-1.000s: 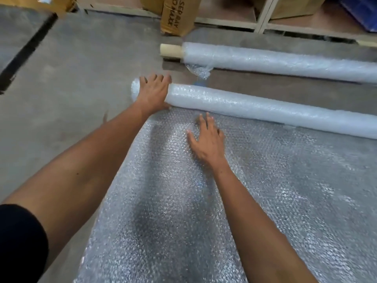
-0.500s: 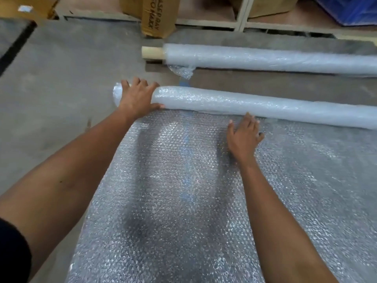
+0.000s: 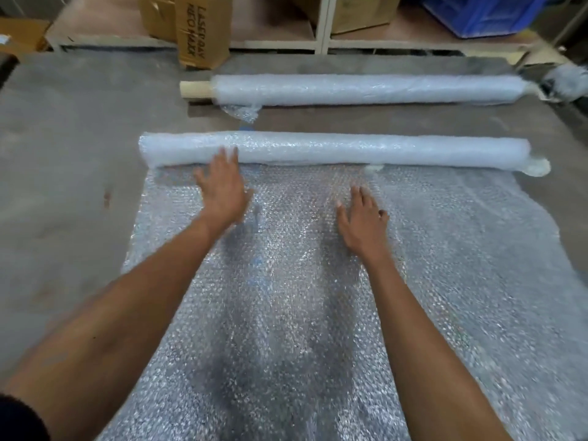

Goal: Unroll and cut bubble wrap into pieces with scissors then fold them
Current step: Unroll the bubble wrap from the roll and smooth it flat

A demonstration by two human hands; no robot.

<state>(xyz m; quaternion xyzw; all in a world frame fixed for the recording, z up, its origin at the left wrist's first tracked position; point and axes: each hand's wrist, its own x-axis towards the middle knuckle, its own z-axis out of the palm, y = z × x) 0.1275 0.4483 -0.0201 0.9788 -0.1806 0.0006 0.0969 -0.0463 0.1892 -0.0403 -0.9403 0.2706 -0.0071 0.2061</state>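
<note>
While the bubble wrap roll (image 3: 334,149) is lying across the floor beyond its unrolled sheet (image 3: 286,313), the left hand (image 3: 222,192) and right hand (image 3: 364,218), flat and gripping nothing, are pressing the sheet, so unrolling is seemingly finishing and fetching scissors, unseen here, is looking due next.

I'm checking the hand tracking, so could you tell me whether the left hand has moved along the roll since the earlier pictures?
Yes. The left hand has slid rightward from the near roll's left end and now sits mostly on the sheet.
</note>
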